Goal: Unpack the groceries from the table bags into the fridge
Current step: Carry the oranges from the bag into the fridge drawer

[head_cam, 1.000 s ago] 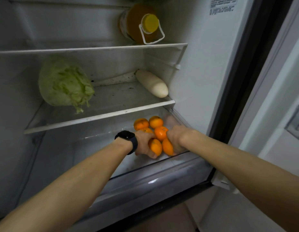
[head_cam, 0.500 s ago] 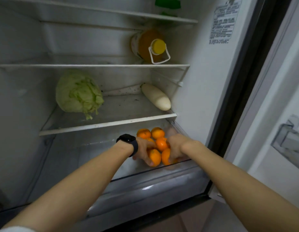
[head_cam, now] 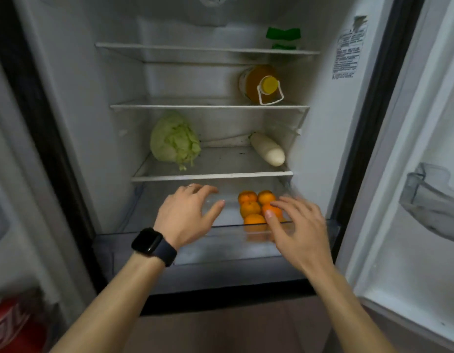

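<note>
in the bottom drawer (head_cam: pixel 220 248) of the fridge (head_cam: pixel 320 138), the oranges (head_cam: pixel 256 207) sit bunched at the right. left hand (head_cam: pixel 187 215) and right hand (head_cam: pixel 297 225) hover over it, fingers spread, holding nothing. this load looks stowed; next likely calls for a return to the bags.

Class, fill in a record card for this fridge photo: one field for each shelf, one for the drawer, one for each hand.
top shelf: green packet, at the right
second shelf: bottle with a yellow cap, at the right
third shelf: cabbage at the left, white radish at the right
drawer: oranges clustered at the right
left hand: open, empty, watch on the wrist
right hand: open, empty, fingers over the oranges
</note>
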Tool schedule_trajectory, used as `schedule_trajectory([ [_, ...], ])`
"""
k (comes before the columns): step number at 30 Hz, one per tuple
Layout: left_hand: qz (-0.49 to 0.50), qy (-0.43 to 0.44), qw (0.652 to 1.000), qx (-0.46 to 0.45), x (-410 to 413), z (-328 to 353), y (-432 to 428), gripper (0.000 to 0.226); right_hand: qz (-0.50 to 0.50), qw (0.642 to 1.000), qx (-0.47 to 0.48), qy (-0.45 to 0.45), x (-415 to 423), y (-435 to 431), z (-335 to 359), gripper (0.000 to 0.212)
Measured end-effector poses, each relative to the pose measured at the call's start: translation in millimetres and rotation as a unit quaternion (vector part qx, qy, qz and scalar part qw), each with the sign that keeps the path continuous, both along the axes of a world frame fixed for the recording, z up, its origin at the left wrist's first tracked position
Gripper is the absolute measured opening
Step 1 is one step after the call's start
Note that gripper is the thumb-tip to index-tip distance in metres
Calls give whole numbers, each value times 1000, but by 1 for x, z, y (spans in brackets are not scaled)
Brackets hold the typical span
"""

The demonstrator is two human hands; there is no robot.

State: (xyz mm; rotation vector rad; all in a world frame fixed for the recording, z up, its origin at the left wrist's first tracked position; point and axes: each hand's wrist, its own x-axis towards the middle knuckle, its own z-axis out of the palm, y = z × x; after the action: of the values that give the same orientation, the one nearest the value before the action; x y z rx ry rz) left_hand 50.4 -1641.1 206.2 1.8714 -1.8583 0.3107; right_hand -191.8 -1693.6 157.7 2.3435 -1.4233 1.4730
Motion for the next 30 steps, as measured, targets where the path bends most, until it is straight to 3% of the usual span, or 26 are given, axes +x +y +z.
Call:
schedule_trajectory([
  [4, 24, -41, 991, -125, -5, -52, 36, 41, -64, 996, -33, 61, 17, 17, -42, 43],
  [9, 43, -147, 959, -237, 3, -105, 37, 45, -63, 995, -52, 57, 20, 11, -58, 47],
  [13, 53, -160, 940, -298, 10, -106, 22, 36, -71, 993, -79, 46, 22, 1, -57, 49],
  [18, 61, -155, 941, -294, 18, -97, 2, 36, -60, 994, -69, 52, 28, -16, -45, 57],
  [30, 99, -98, 974, -177, 33, -82, -66, 46, -61, 990, 16, 124, 54, -94, -27, 67],
])
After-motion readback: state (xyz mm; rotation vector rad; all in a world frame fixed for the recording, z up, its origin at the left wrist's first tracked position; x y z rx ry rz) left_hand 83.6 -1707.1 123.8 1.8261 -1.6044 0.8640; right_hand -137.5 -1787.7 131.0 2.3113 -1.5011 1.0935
